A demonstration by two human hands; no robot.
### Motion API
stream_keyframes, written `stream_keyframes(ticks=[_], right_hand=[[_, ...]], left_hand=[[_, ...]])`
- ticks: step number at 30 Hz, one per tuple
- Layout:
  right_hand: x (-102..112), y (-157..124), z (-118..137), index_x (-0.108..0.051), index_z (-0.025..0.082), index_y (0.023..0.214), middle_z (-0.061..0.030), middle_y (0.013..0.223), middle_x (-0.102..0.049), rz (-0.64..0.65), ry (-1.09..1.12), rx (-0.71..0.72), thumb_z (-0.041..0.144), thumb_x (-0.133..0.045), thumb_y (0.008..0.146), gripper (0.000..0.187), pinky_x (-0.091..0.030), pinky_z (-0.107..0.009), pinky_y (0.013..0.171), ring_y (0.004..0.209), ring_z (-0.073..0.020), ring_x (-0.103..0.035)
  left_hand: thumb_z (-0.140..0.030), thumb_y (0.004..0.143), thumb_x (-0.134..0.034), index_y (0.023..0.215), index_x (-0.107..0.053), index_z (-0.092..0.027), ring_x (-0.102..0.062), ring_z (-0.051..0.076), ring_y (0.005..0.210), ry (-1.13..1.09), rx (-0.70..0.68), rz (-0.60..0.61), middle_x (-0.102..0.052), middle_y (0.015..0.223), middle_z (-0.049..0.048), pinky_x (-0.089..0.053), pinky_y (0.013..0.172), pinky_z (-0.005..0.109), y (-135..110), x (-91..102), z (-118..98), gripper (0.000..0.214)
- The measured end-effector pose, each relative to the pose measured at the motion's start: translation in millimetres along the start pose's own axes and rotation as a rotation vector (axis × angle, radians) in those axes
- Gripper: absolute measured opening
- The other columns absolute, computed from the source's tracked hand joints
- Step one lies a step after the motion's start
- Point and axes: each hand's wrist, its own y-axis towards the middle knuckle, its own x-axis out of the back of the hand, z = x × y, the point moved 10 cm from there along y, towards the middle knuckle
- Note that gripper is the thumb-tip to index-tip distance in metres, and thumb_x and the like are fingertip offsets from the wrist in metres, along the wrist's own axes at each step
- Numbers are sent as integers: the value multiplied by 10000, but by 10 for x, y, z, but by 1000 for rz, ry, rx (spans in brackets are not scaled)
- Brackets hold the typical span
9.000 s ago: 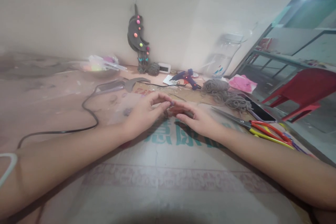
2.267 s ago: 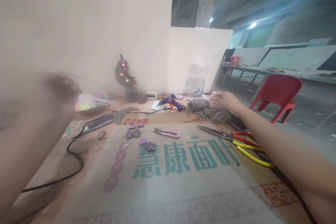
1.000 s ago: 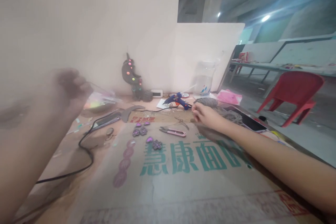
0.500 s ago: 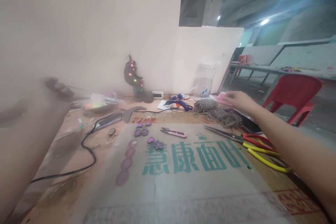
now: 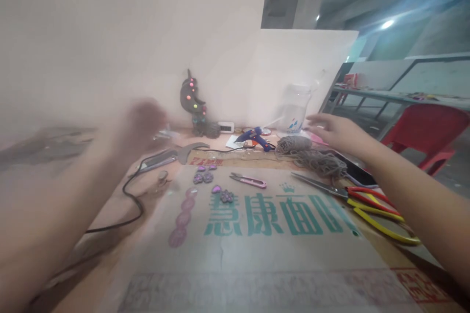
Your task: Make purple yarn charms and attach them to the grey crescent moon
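Observation:
My left hand (image 5: 145, 122) is smeared by motion over the left back of the table, and its fingers cannot be made out. Behind it, a bowl of small things is mostly hidden. At the back right, my right hand (image 5: 332, 129) has its fingers stretched out and apart, just above a pink item (image 5: 317, 140). Beside that hand lie a ball of grey yarn (image 5: 293, 145), a loose heap of the yarn (image 5: 323, 162) and a dark phone (image 5: 354, 168). A clear plastic jug (image 5: 294, 107) stands behind its fingertips.
Large scissors (image 5: 370, 203) and pink thread snips (image 5: 249, 180) lie on a printed sheet (image 5: 279, 254) near small purple-and-grey flower pieces (image 5: 226, 196). Farther back are a blue glue gun (image 5: 253, 135), a crescent-shaped ornament (image 5: 190, 98) and a grey curved piece (image 5: 187, 152). A black cord (image 5: 137, 205) crosses the left side.
My left hand has moved right and is now over the bowl area. My right hand has let go of the pink item and opened its fingers. The view has shifted slightly.

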Motion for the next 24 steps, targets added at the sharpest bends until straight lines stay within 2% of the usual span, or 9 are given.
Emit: stream_keyframes(ticks=[4,6,8,10,12,15,18,22,24], right_hand=[[-218,-564,1189,-311,298,1531,-135,1473,-496,245,718,247,430,-610,911,702,-569,-328,664,690,-121,-620],[-406,-934,1612,-229,379,1554,-119,1488,-467,452,936,295,376,-639,912,762,-565,-305,666,724,-113,-616],[-591,-1240,1870,-126,414,1570,-104,1402,-527,658,1106,295,342,-680,890,880,-553,-270,653,762,-109,-613],[-742,-1393,1953,-105,360,1584,-82,1200,-625,796,1193,245,309,-699,871,930,-545,-260,664,758,-105,-619],[-825,-1388,1927,-302,275,1548,-30,947,-667,833,1145,224,310,-665,886,756,-523,-244,635,705,-104,-614],[-749,-1153,1781,-715,190,1137,-22,826,-700,682,894,267,340,-601,910,295,-503,-245,633,704,-122,-629],[-452,-863,1608,-756,189,906,-33,870,-751,406,632,323,349,-591,908,230,-519,-271,695,787,-162,-677],[68,-715,1500,-751,203,926,-49,878,-759,-14,236,486,301,-524,941,248,-508,-295,694,802,-190,-691],[223,-751,1496,-749,217,911,-57,871,-754,-142,36,571,280,-501,949,259,-498,-315,690,824,-217,-693]], left_hand=[[-487,922,-559,895,-699,-195,-617,204,1053,-56,49,312,-664,1179,42,-498,860,335,-465,-794,-441,325],[-466,905,-596,856,-724,-215,-611,197,1033,43,-68,395,-663,1116,35,-483,834,306,-664,-1005,-677,286],[-431,934,-561,844,-719,-226,-615,167,933,100,-130,453,-673,990,14,-467,805,285,-801,-1127,-792,274],[-404,957,-528,856,-713,-231,-611,146,833,133,-130,538,-680,877,-8,-454,747,264,-884,-1220,-801,273],[-397,960,-521,865,-710,-230,-604,138,779,156,-115,571,-682,812,-21,-441,699,250,-891,-1234,-780,269],[-407,939,-542,831,-707,-213,-598,143,763,222,-115,489,-683,785,-18,-425,660,242,-790,-1122,-769,277],[-409,920,-559,778,-701,-197,-594,146,741,279,-114,427,-678,753,-14,-415,638,242,-703,-1029,-762,292],[-409,922,-554,772,-699,-199,-603,139,729,286,-116,395,-676,745,-19,-419,641,239,-653,-969,-749,297],[-410,925,-555,749,-695,-196,-600,133,706,289,-125,405,-674,728,-19,-419,630,235,-646,-969,-734,311]])
